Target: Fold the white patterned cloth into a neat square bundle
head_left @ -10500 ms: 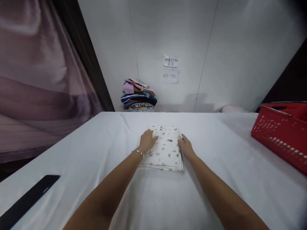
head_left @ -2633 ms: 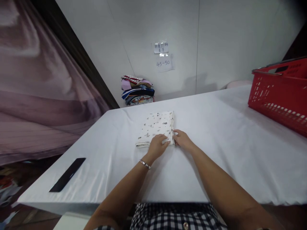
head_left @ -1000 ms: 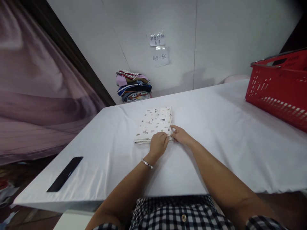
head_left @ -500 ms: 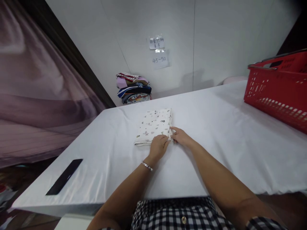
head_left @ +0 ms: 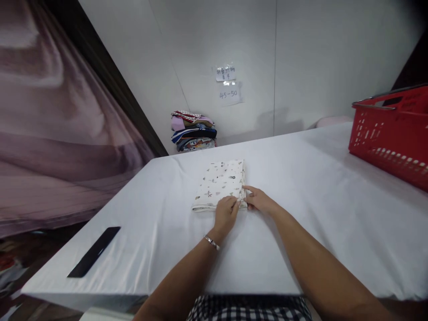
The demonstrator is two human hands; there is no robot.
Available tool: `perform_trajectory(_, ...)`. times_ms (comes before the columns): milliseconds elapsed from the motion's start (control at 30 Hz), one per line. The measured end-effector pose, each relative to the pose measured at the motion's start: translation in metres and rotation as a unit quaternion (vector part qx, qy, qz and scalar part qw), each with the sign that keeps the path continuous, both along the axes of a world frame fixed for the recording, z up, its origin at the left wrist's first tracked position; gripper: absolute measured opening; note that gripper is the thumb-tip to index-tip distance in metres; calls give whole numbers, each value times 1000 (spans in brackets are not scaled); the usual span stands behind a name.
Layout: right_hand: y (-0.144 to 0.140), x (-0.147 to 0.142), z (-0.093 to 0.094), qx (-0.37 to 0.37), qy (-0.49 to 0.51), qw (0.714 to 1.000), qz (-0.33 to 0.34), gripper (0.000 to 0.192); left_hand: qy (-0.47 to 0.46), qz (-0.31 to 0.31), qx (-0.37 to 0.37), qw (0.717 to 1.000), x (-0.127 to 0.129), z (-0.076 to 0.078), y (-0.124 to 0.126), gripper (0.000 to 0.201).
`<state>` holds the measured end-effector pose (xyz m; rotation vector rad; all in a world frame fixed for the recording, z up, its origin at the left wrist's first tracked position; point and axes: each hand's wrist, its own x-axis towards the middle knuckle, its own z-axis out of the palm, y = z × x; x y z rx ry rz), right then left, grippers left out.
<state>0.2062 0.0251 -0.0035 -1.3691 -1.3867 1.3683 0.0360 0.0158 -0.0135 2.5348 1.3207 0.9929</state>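
Note:
A folded white cloth [head_left: 219, 183] with small scattered prints lies flat on the white-covered table, its layers showing along the near and right edges. My left hand [head_left: 226, 211], with a bracelet at the wrist, rests on the cloth's near edge by the right corner, fingers bent and closed on it. At that same corner my right hand [head_left: 259, 199] grips the right edge, thumb low and forefinger a little higher along the side. The fingertips of both hands are close together, and the fabric between them is partly hidden.
A red plastic basket [head_left: 391, 138] with a metal handle stands at the right on the table [head_left: 321, 214]. Several folded fabrics form a stack [head_left: 194, 131] at the back by the wall. A flat black object [head_left: 94, 251] lies at the front left. A draped pinkish curtain [head_left: 76, 125] hangs on the left.
The whole view has shifted, so everything appears slightly lower and further right. Both hands stay at the cloth's near right corner, with hardly any movement against it.

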Motion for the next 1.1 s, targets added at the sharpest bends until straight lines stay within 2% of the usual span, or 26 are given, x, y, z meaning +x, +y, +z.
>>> perform_trajectory(233,-3,1,3,-8,-4,1000,0,60,21,20,-5,1000,4,2,-2,18)
perform_trajectory(400,0,1,-1,2,4,1000,-2,60,51,-11,5,999,2,-2,-5,14)
perform_trajectory(533,2,2,-5,4,-3,1000,-2,60,66,-19,7,998,1,-4,-5,22)
perform_trajectory(800,1,1,-2,10,-19,1000,-7,57,41,8,-2,999,3,-1,-4,10)
perform_trajectory(867,2,3,-1,7,-52,998,-39,50,27,14,1,1000,2,0,-4,9)
perform_trajectory(967,3,7,-2,-19,-86,994,-71,22,11,19,17,1000,2,2,-3,10)
perform_trajectory(1033,2,9,-2,-48,-82,994,-46,7,16,17,34,999,3,2,-2,11)
perform_trajectory(1100,0,10,-2,-78,-70,994,-11,9,43,11,47,998,5,2,-2,12)
